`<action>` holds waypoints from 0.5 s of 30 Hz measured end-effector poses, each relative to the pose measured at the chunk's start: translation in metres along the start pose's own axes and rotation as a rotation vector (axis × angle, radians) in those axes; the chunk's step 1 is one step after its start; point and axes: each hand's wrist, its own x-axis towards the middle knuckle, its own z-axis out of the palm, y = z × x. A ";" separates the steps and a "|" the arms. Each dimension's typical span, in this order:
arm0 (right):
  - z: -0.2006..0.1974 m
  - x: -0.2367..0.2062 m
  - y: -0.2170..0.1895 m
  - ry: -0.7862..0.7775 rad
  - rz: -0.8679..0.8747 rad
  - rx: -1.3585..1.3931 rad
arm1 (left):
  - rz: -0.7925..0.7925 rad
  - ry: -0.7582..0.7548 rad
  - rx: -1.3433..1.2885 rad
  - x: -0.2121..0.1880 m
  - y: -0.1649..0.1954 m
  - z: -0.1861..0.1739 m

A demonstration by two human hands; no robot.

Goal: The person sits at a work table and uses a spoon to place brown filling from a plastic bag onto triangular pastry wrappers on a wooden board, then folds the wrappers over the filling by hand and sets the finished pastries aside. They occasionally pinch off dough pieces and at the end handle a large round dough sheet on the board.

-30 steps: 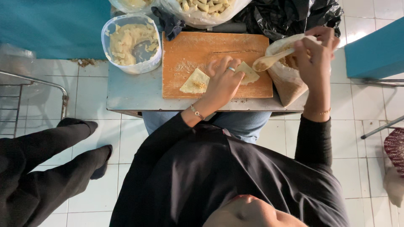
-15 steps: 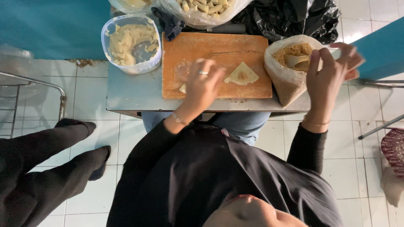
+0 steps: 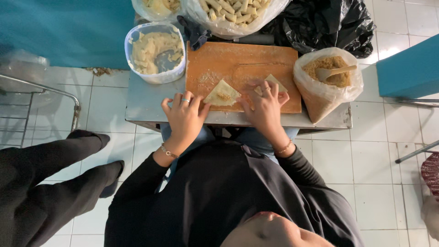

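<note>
1. The left hand rests at the near-left corner of the wooden cutting board, its fingers spread and touching the edge of the filled pastry triangle, not closed on it.
2. The right hand lies flat on the board, its fingers pressing a second wrapper; nothing is clamped.
3. To fold well, it seems best to hold one corner down and press the edges firmly, keeping the filling in the centre.
4. The triangle lies flat on the board's near edge; its apex points away from the person, its long side running roughly left to right along the counter.
</note>
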 end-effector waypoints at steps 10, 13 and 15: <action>0.013 0.001 -0.015 0.005 0.042 -0.002 | -0.058 -0.042 -0.069 0.003 0.009 0.005; 0.016 0.001 -0.020 -0.006 0.093 0.052 | -0.044 -0.007 -0.150 0.004 0.012 0.006; 0.017 0.002 -0.022 -0.009 0.140 0.099 | -0.074 -0.047 -0.278 0.007 0.013 0.009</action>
